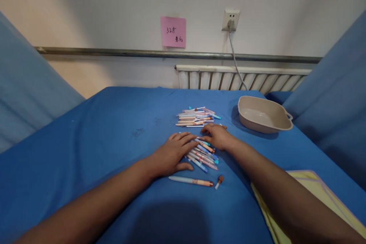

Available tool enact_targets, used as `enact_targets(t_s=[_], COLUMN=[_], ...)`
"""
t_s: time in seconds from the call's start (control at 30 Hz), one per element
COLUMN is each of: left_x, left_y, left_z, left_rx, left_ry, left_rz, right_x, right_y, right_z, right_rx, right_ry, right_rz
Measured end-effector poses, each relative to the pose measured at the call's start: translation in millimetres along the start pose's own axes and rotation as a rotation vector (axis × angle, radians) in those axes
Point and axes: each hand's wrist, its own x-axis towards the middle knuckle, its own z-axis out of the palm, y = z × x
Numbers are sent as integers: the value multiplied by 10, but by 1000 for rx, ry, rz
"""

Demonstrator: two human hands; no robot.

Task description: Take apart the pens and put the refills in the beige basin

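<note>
Blue fabric curtain (28,80) hangs at the far left. Mid-frame, the left hand (170,155) lies palm down, fingers loosely spread, visibly gripping nothing, over the left ends of a slanted pile of slim pastel pens (203,157). A pale-blue-and-peach pen (188,180) lies below, another pastel pen stack (194,118) above. The right hand (217,136), fingers curled, meets the pile's upper right; its grip cannot be told. Farther right sits a beige plastic basin (257,125).

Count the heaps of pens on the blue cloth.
2: the far heap, beyond the left hand and right hand, and the near heap, partly hidden by them. A lone pen lies apart.
</note>
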Motion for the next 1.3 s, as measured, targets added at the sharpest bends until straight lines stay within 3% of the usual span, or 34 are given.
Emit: enact_targets(t_s=[0.17, 0.4, 0.53, 0.7, 0.93, 1.3], left_x=[140, -83, -140, -45, 25, -15], left_y=[77, 188, 227, 333, 446, 385], left_z=[-39, -68, -11, 134, 285, 131], left_rx=[39, -94, -91, 7, 90, 39], left_ry=[27, 0, 26, 107, 147, 95], left_rz=[-43, -42, -25, -156, -282, -207], right_x=[27, 61, 43, 2, -14, 66], right_y=[-15, 1, -83, -175, -151, -54], right_z=[52, 95, 102, 93, 43, 122], right_rx=[4, 80, 108, 93, -8, -43], right_ry=[32, 23, 2, -25, -9, 50], right_rz=[-80, -156, -203, -233, -190, -12])
